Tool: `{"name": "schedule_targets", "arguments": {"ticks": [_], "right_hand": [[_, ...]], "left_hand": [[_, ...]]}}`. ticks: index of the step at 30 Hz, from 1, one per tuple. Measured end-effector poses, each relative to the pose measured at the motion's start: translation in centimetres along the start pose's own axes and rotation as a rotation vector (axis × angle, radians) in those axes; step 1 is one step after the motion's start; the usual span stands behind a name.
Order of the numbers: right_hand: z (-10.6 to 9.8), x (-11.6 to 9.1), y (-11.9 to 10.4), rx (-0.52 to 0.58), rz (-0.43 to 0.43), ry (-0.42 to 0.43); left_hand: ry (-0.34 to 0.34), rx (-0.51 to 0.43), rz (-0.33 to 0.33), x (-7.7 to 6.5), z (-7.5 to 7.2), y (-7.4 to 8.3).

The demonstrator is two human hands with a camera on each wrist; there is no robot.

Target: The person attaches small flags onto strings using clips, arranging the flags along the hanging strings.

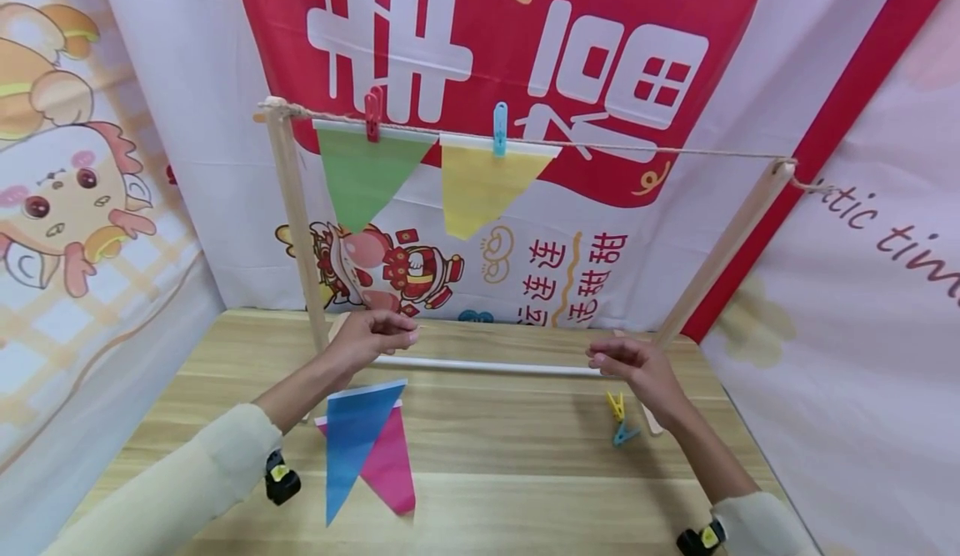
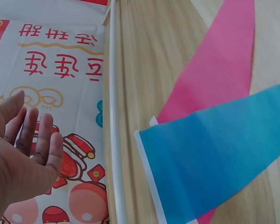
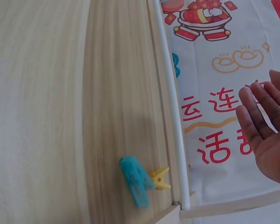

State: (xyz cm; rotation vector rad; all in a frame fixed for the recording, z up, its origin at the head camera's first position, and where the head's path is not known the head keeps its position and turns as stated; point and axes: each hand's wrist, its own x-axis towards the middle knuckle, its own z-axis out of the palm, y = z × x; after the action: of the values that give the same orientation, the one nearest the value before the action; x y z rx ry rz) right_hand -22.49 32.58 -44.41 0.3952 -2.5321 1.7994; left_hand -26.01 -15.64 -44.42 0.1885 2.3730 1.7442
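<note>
Twine: strung from the left post at 9 o'clock to the right post at 3 o'clock, counted from the middle of the head view.
Hung pennants: green pennant at 10 o'clock, its white top edge clipped to the twine by a red clothespin; yellow pennant at 12 o'clock, clipped by a light-blue clothespin, its lower end blunt.
Loose pennants: blue pennant and pink pennant at 7 o'clock on the wood-grain tabletop, the blue lying across the pink.
Left hand: raised at 8 o'clock, near the lower left post; fingers released, loosely extended.
Right hand: raised at 4 o'clock, near the lower right post; fingers released, slightly bent.
Loose clothespins: yellow clothespin and teal clothespin between 4 and 5 o'clock on the tabletop, close together; whether they touch, I cannot tell.
White rod: at 6 o'clock, running along the tabletop's far side.
Sleeves: cream sleeves at 8 and 4 o'clock.
Backdrop: red-and-white printed cloth at 12 o'clock.
</note>
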Motion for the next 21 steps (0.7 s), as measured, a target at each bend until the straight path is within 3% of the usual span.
{"name": "schedule_targets", "arguments": {"ticks": [21], "right_hand": [[-0.7, -1.4, 2.6, -0.088, 0.085, 0.076]], "left_hand": [[0.011, 0.032, -0.057, -0.6, -1.1, -3.6]]}}
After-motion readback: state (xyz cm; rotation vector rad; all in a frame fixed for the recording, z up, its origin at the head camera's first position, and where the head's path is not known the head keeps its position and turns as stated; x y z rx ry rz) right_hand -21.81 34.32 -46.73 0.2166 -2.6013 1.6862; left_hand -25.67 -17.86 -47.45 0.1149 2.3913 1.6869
